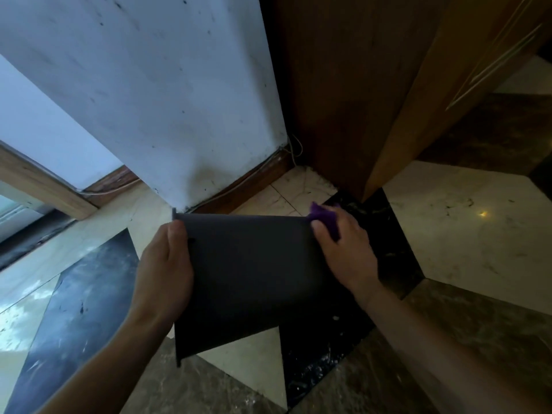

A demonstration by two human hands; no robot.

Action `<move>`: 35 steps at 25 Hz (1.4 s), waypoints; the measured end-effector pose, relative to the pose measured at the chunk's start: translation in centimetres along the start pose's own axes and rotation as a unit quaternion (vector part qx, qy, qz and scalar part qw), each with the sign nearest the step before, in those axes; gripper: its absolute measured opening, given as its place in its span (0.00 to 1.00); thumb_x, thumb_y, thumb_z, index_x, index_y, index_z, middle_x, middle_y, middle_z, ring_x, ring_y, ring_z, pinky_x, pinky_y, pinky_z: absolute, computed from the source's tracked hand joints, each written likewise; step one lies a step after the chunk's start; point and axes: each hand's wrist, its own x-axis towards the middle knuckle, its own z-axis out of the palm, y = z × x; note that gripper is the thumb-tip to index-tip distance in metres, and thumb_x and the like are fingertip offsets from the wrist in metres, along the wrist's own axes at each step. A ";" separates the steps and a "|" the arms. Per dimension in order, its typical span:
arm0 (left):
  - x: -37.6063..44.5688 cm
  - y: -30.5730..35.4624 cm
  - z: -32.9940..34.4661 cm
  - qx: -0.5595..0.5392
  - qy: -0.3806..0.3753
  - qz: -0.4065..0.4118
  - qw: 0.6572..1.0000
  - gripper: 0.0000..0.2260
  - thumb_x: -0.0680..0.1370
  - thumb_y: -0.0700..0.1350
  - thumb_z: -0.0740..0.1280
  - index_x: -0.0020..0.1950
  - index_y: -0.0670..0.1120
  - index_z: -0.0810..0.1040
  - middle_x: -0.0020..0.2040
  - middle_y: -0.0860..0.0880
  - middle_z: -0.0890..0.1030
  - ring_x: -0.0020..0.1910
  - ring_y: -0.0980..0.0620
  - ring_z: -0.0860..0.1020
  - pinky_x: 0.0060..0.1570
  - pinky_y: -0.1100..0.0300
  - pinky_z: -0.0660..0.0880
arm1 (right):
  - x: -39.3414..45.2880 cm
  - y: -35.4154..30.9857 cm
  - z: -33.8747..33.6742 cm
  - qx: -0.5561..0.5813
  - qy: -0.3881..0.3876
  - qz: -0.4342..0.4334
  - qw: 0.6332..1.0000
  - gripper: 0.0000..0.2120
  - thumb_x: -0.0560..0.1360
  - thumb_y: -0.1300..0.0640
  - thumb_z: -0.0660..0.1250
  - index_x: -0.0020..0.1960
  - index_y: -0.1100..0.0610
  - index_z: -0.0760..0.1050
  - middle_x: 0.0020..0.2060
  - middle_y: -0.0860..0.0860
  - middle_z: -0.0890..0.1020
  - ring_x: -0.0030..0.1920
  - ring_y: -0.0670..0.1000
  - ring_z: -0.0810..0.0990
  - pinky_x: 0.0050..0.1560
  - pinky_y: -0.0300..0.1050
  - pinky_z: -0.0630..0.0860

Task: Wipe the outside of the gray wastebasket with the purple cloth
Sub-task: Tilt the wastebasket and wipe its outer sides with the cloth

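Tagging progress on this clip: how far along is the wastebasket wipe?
Mid-wipe. Done: the purple cloth is picked up and the gray wastebasket is lifted off the floor and tilted. In hand: the left hand steadies its left edge while the right hand presses the cloth against the upper right corner. Left: I can't tell which faces are already clean; the broad face toward the camera has no cloth on it.

A home interior, it seems. Beyond the fingers (176,234) stand a scuffed white wall (167,94) with wooden skirting (257,177). A wooden cabinet (352,94) stands over the patterned marble floor (466,222).
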 end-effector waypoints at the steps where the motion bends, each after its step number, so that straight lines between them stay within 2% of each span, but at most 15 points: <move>1: -0.2 0.1 0.0 -0.003 -0.001 0.011 1.000 0.20 0.84 0.52 0.47 0.47 0.46 0.75 0.40 0.45 0.78 0.39 0.47 0.77 0.38 0.52 0.73 | -0.1 0.8 -0.3 0.057 0.013 0.043 0.997 0.26 0.74 0.30 0.54 0.66 0.42 0.67 0.62 0.50 0.75 0.63 0.55 0.74 0.56 0.51 0.69; 4: -0.8 0.2 0.3 -0.007 -0.010 0.030 0.999 0.17 0.84 0.51 0.48 0.47 0.47 0.74 0.38 0.47 0.78 0.37 0.50 0.77 0.35 0.55 0.71 | -0.2 2.8 -0.8 0.142 0.052 0.149 0.977 0.28 0.75 0.33 0.60 0.68 0.49 0.69 0.54 0.54 0.78 0.58 0.60 0.77 0.51 0.46 0.64; 9: -1.2 -0.1 -1.8 0.038 -0.071 0.024 0.996 0.16 0.83 0.50 0.53 0.40 0.51 0.73 0.36 0.44 0.78 0.35 0.45 0.78 0.34 0.53 0.74 | -0.3 4.4 -1.4 0.190 0.058 0.172 0.965 0.28 0.78 0.38 0.61 0.71 0.54 0.70 0.63 0.59 0.77 0.62 0.62 0.74 0.53 0.44 0.62; 11: 1.0 0.4 -2.8 -0.055 -0.086 -0.096 0.990 0.20 0.76 0.60 0.54 0.38 0.50 0.81 0.39 0.40 0.81 0.39 0.42 0.79 0.42 0.47 0.76 | -1.0 4.4 -1.3 0.161 0.041 0.135 0.977 0.28 0.78 0.38 0.61 0.71 0.53 0.70 0.59 0.57 0.78 0.61 0.61 0.75 0.53 0.46 0.63; 13: 4.2 1.3 -3.1 -0.158 -0.119 -0.282 0.939 0.26 0.71 0.68 0.57 0.48 0.49 0.84 0.46 0.41 0.84 0.45 0.43 0.81 0.48 0.48 0.77 | -1.9 4.1 -1.1 0.113 0.030 0.066 0.991 0.24 0.78 0.37 0.61 0.67 0.51 0.73 0.49 0.49 0.78 0.54 0.55 0.76 0.52 0.46 0.64; 14: 5.5 1.5 -3.0 -0.143 -0.149 -0.325 0.923 0.27 0.73 0.67 0.59 0.54 0.47 0.82 0.48 0.41 0.84 0.46 0.43 0.82 0.47 0.49 0.78 | -2.3 4.0 -1.1 0.091 0.031 0.032 0.995 0.21 0.78 0.37 0.60 0.64 0.50 0.74 0.44 0.43 0.77 0.49 0.51 0.75 0.50 0.45 0.64; 16: 7.5 1.5 -3.1 -0.062 -0.194 -0.348 0.915 0.19 0.77 0.58 0.61 0.54 0.43 0.78 0.41 0.41 0.84 0.38 0.44 0.83 0.35 0.52 0.79 | -2.8 3.9 -1.2 0.053 0.029 -0.017 0.998 0.16 0.78 0.37 0.59 0.59 0.45 0.73 0.40 0.34 0.73 0.40 0.42 0.73 0.46 0.42 0.66; 19: 8.5 1.4 -2.7 -0.004 -0.202 -0.329 0.923 0.08 0.75 0.46 0.60 0.45 0.41 0.75 0.29 0.41 0.79 0.24 0.44 0.78 0.24 0.55 0.76 | -3.2 4.1 -1.3 0.033 -0.003 -0.042 0.999 0.15 0.78 0.36 0.59 0.57 0.43 0.73 0.41 0.34 0.76 0.41 0.34 0.73 0.43 0.39 0.69; 23: 7.1 0.8 -1.2 0.121 -0.065 -0.123 0.983 0.15 0.75 0.48 0.60 0.40 0.38 0.79 0.37 0.40 0.79 0.35 0.41 0.78 0.32 0.57 0.73 | -4.1 4.3 0.0 0.131 0.024 0.042 0.990 0.21 0.77 0.35 0.59 0.61 0.46 0.75 0.48 0.43 0.79 0.53 0.51 0.78 0.54 0.48 0.70; 25: 5.5 0.8 -1.0 0.132 -0.056 -0.012 0.990 0.14 0.78 0.46 0.59 0.38 0.41 0.79 0.35 0.45 0.80 0.34 0.50 0.78 0.32 0.60 0.71 | -4.1 4.2 0.6 0.158 0.023 0.096 0.982 0.26 0.77 0.34 0.59 0.67 0.48 0.73 0.54 0.49 0.80 0.59 0.57 0.76 0.58 0.50 0.70; 27: 3.9 0.6 -1.0 0.092 -0.079 0.043 0.992 0.10 0.81 0.46 0.58 0.45 0.48 0.77 0.37 0.55 0.77 0.36 0.59 0.75 0.32 0.63 0.67 | -4.2 4.5 0.8 0.160 0.017 0.112 0.980 0.28 0.77 0.35 0.59 0.70 0.50 0.70 0.55 0.51 0.79 0.61 0.60 0.76 0.57 0.49 0.69; 30: 0.9 -0.6 0.6 0.056 -0.109 0.069 0.990 0.07 0.83 0.48 0.56 0.54 0.51 0.73 0.39 0.56 0.78 0.36 0.57 0.79 0.29 0.67 0.72 | -4.9 4.7 0.8 0.158 0.032 0.088 0.983 0.23 0.78 0.36 0.59 0.66 0.48 0.72 0.46 0.45 0.77 0.56 0.58 0.79 0.50 0.43 0.70; 32: -1.0 -1.5 2.0 0.078 -0.096 0.107 0.987 0.09 0.83 0.49 0.54 0.56 0.50 0.73 0.36 0.50 0.80 0.32 0.52 0.81 0.28 0.57 0.78 | -5.3 4.3 1.1 0.171 0.035 0.062 0.983 0.16 0.77 0.36 0.59 0.59 0.43 0.73 0.43 0.41 0.79 0.51 0.52 0.82 0.43 0.36 0.71; 33: -1.6 -1.8 2.5 0.089 -0.088 0.126 0.984 0.10 0.82 0.50 0.54 0.56 0.49 0.73 0.34 0.49 0.80 0.30 0.52 0.80 0.28 0.53 0.79 | -5.4 3.8 1.2 0.175 0.034 0.048 0.983 0.14 0.77 0.36 0.59 0.56 0.42 0.73 0.43 0.40 0.80 0.48 0.49 0.82 0.41 0.35 0.72; 35: -2.4 -2.0 3.0 0.087 -0.077 0.151 0.982 0.10 0.82 0.50 0.54 0.55 0.50 0.73 0.30 0.50 0.79 0.26 0.55 0.78 0.25 0.61 0.76 | -5.4 2.2 1.5 0.156 0.049 0.022 0.986 0.13 0.78 0.36 0.57 0.55 0.43 0.73 0.44 0.42 0.82 0.47 0.48 0.82 0.43 0.41 0.76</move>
